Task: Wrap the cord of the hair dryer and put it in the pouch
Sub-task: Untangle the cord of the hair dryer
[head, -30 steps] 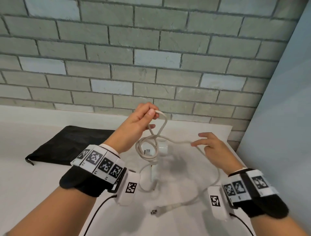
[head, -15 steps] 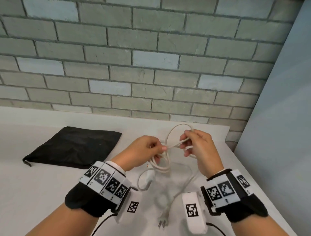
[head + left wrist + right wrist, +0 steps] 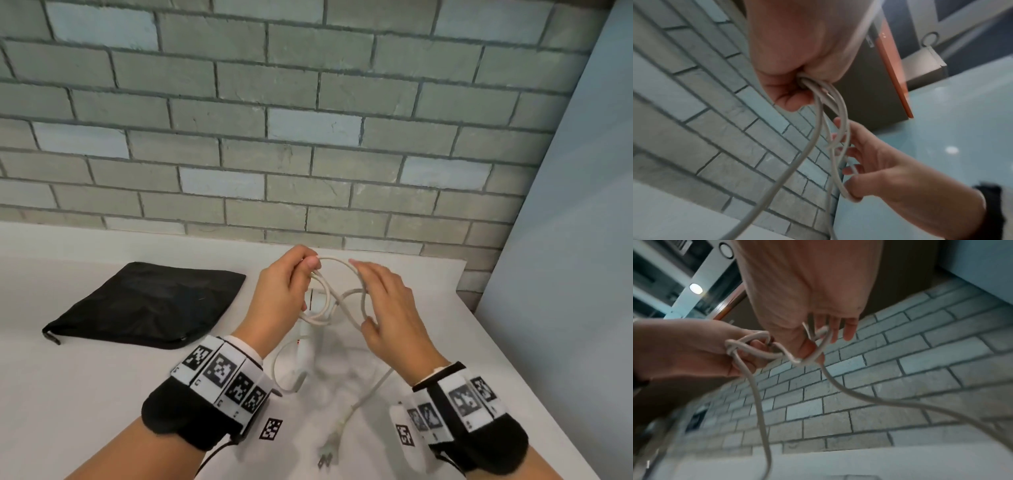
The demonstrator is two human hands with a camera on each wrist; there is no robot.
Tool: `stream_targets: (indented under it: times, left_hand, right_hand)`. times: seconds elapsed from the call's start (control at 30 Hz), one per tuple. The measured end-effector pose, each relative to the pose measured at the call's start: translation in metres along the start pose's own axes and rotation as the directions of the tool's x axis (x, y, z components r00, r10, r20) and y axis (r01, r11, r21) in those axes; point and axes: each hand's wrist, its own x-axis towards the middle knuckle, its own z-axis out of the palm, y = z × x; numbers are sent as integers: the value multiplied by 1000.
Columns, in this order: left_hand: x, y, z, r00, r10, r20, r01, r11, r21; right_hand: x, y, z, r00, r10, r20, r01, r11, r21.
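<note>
The left hand (image 3: 286,291) is raised above the white tabletop (image 3: 85,394), its fingers and thumb clenched round several gathered loops of the pale, round, rubbery cord (image 3: 337,301). The right hand (image 3: 387,311) is beside it with fingers mostly extended, thumb and finger hooked through the newest loop, guiding it toward the bundle. The white plastic hair dryer (image 3: 305,342) lies on the tabletop under the hands, near the far right corner. The loose tail of cord runs down toward the near edge and ends in the two-pronged plug (image 3: 327,459). The flat black fabric pouch (image 3: 144,305) lies to the left, toward the back edge, well apart from the hands.

To do this step well, I judge each new loop should match the others in size and be laid into the left grip before the right hand lets go. The left pinch should stay firm so the earlier coils do not spring open. The remaining tail looks enough for another loop or two; drawing it in gently should keep the plug from snagging or whipping.
</note>
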Motion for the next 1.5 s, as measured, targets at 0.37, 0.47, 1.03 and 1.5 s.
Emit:
stream_targets:
  times: [0.37, 0.47, 1.03, 1.5]
  left_hand:
    - [9, -9, -5, 991, 36, 127, -75, 945, 317]
    - [11, -20, -6, 991, -15, 135, -57, 857, 513]
    - [21, -35, -28, 980, -100, -169, 157, 917, 368]
    - [-2, -47, 4, 957, -83, 277, -81, 843, 533]
  right_hand:
    - [18, 4, -28, 960, 160, -229, -78, 941, 331]
    - [19, -3, -43, 955, 75, -287, -16, 979, 202]
    - [2, 57, -49, 640, 755, 143, -724, 530, 441]
    - [31, -8, -80, 975, 139, -171, 154, 119, 981]
